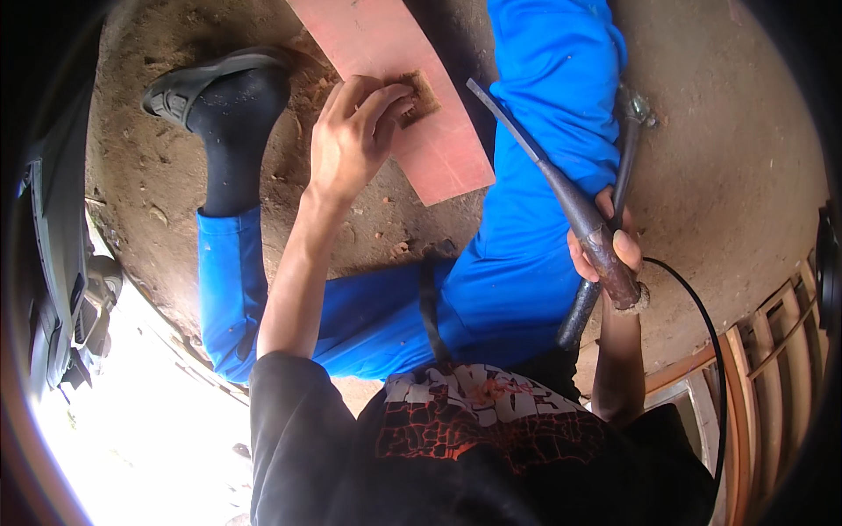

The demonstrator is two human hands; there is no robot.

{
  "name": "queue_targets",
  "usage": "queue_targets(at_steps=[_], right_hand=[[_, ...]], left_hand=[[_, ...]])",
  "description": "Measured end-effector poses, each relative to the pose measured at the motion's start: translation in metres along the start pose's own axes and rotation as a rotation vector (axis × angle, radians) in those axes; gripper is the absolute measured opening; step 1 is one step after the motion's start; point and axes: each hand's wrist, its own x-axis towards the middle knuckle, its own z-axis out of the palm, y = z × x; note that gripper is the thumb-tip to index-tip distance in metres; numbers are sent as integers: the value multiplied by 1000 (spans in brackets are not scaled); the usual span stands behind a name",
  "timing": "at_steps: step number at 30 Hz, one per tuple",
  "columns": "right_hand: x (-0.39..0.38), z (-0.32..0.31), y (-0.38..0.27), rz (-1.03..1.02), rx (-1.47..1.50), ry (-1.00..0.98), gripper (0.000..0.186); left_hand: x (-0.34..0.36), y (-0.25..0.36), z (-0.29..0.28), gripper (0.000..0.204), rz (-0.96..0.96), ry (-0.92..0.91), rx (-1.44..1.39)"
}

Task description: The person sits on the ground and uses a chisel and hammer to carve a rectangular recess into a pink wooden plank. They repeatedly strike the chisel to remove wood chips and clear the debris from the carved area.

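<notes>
My left hand (355, 136) is over a pinkish-red wooden board (447, 162), its fingers curled together at the rough, squarish recess (421, 98) cut in it. What the fingertips pinch, if anything, is too small to make out. In my right hand (623, 250) are two tools at once. One is a chisel (566, 188) with a long, narrow blade pointing up and left and a thick dark handle. Behind it a hammer (627, 162) crosses at a slant, its head (638, 105) beyond my hand and its handle end (574, 324) below.
My blue-trousered legs (535, 228) are spread on the bare earth floor (719, 158), with the board between them. My dark shoe (219, 79) is at the upper left. A black cable (706, 316) curves down at the right, near wooden slats (781, 351).
</notes>
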Motion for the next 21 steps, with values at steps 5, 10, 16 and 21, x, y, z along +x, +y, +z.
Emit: queue_targets(at_steps=[5,10,16,21], right_hand=[[2,0,0,15,37,14,50],[3,0,-2,19,34,-8,51],[2,3,-3,21,32,16,54],[2,2,-4,30,21,22,55]], left_hand=[[6,5,-3,22,25,-53,35],[19,6,-15,18,87,-199,96],[40,4,-18,11,207,-328,137],[57,5,-22,13,283,-407,147]])
